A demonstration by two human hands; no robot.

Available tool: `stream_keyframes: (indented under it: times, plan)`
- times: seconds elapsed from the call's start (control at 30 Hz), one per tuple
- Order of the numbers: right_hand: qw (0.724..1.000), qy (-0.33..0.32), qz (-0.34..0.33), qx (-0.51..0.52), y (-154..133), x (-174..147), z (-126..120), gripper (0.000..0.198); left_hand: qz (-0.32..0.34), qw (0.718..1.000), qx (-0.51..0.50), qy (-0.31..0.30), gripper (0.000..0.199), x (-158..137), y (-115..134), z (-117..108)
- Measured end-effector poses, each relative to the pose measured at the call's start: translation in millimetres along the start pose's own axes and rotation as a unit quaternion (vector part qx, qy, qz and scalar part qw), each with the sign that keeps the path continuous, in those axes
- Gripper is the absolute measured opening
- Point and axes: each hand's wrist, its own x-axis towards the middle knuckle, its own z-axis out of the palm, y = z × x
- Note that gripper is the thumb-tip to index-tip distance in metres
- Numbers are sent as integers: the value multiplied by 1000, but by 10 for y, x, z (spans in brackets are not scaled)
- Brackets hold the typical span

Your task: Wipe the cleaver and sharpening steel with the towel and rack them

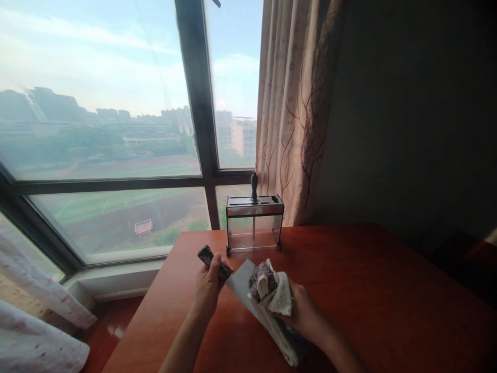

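Observation:
My left hand (pixel 208 282) is wrapped round the dark handle of a cleaver (pixel 241 282), whose broad grey blade slants down to the right. In my right hand (pixel 301 305) is a bunched cloth (pixel 266 282), white with a dark patterned patch, lying against the blade. Part of the cloth hangs down toward the table and covers the blade's far end. Behind both hands stands a clear-sided knife block (pixel 255 210) with a dark metal-edged top. One knife (pixel 254 186) sits in it, its black handle upright and its thin blade showing through the clear wall.
The hands are over a reddish-brown wooden table (pixel 349 269). A large window (pixel 104 129) lies beyond its far left side. A patterned curtain (pixel 291 103) hangs behind the table, and a pale curtain (pixel 34 321) hangs at lower left. The wall at right is dark.

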Motion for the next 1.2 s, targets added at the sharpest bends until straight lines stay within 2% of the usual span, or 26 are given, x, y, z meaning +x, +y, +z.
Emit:
stream_keyframes:
  times: [0.13,0.27,0.37,0.43,0.5,0.6,0.67,0.77,0.9,1.0,1.1,1.2]
  plan:
    - [999,-14,1,28,12,-70,-24,34,-6,1000,-14,7,40,-18,45,19]
    - [998,1,-10,58,95,-80,-20,35,-10,999,-38,9,39,9,69,-5]
    - [990,85,20,113,239,-79,9,42,-20,996,-85,4,38,43,33,-23]
    - [967,167,73,178,311,-67,56,49,-27,991,-129,2,37,53,-22,-12]
    - [928,216,135,271,333,-38,125,51,-30,986,-167,3,37,49,-92,19]
    - [865,226,198,402,299,24,229,54,-30,979,-203,11,37,34,-188,72]
    - [843,229,205,441,272,63,260,58,-31,976,-217,15,36,27,-222,86]
    - [848,251,182,430,258,117,208,59,-50,972,-231,-9,30,13,-214,75]
    - [868,289,159,371,270,216,1,55,-90,964,-234,-91,24,-37,-132,61]
    - [888,321,126,304,293,327,-160,53,-94,965,-207,-130,21,-73,-73,65]
    - [896,358,87,248,344,453,-256,50,-87,973,-169,-133,23,-75,-50,66]
    - [884,397,90,230,405,576,-279,49,-73,986,-87,-125,29,-51,-64,47]
